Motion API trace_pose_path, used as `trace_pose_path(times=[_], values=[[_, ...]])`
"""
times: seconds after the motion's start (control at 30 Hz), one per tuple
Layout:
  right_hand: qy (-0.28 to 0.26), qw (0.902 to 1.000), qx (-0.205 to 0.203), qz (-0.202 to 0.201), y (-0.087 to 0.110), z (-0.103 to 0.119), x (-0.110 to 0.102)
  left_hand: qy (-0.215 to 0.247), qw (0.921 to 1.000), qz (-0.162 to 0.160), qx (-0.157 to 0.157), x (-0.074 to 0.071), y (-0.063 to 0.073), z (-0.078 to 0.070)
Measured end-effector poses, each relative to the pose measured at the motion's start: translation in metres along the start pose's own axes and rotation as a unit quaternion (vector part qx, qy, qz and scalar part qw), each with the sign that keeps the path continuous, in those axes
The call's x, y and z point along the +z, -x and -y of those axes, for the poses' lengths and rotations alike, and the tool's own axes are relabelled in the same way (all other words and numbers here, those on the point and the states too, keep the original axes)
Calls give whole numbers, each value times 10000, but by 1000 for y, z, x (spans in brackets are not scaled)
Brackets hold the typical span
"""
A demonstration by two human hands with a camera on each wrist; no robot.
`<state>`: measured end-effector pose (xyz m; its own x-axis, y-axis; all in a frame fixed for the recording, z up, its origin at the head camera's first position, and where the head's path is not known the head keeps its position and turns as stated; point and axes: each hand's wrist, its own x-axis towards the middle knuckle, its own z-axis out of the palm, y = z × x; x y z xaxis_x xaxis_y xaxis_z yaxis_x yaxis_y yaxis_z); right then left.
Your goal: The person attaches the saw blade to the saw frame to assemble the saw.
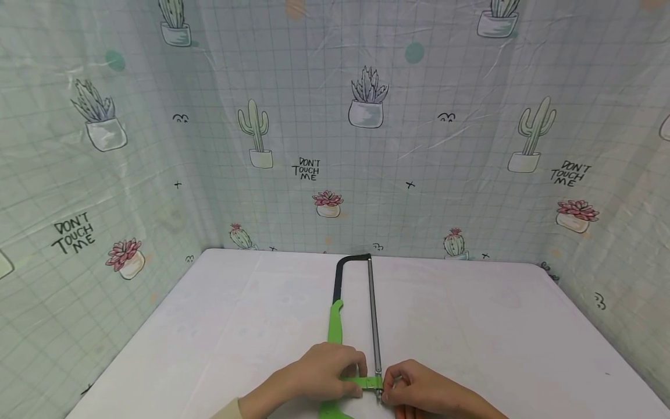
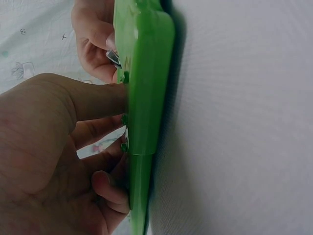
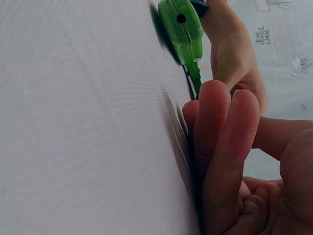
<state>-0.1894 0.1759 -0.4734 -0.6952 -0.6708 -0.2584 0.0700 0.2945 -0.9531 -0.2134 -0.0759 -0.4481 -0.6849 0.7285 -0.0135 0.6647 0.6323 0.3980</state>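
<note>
A hacksaw (image 1: pixel 335 326) with a green and black frame lies on the white table, its grey blade (image 1: pixel 374 320) on the right side. My left hand (image 1: pixel 327 370) holds the green crosspiece (image 1: pixel 369 382) near the handle, thumb and fingers on either side. At the near end of the blade, my right hand (image 1: pixel 419 387) pinches the small metal tension fitting (image 1: pixel 379 396). That metal piece (image 2: pixel 113 58) shows between the right fingertips in the left wrist view. In the right wrist view, the right fingers (image 3: pixel 230 137) are curled and hide the fitting; the green handle end (image 3: pixel 181 32) stands beyond them.
The white table (image 1: pixel 471 326) reaches back to a hanging cloth (image 1: pixel 408 145) printed with cacti, which also rises at both sides. The black far end of the frame (image 1: pixel 353 258) lies close to the table's back edge.
</note>
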Motion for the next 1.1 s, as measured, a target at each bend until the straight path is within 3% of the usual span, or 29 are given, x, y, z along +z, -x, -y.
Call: trace_pose_path(times=[1.1], values=[[114, 9996, 143, -211, -2, 2, 1, 133, 9999, 78, 8, 0, -3, 6]])
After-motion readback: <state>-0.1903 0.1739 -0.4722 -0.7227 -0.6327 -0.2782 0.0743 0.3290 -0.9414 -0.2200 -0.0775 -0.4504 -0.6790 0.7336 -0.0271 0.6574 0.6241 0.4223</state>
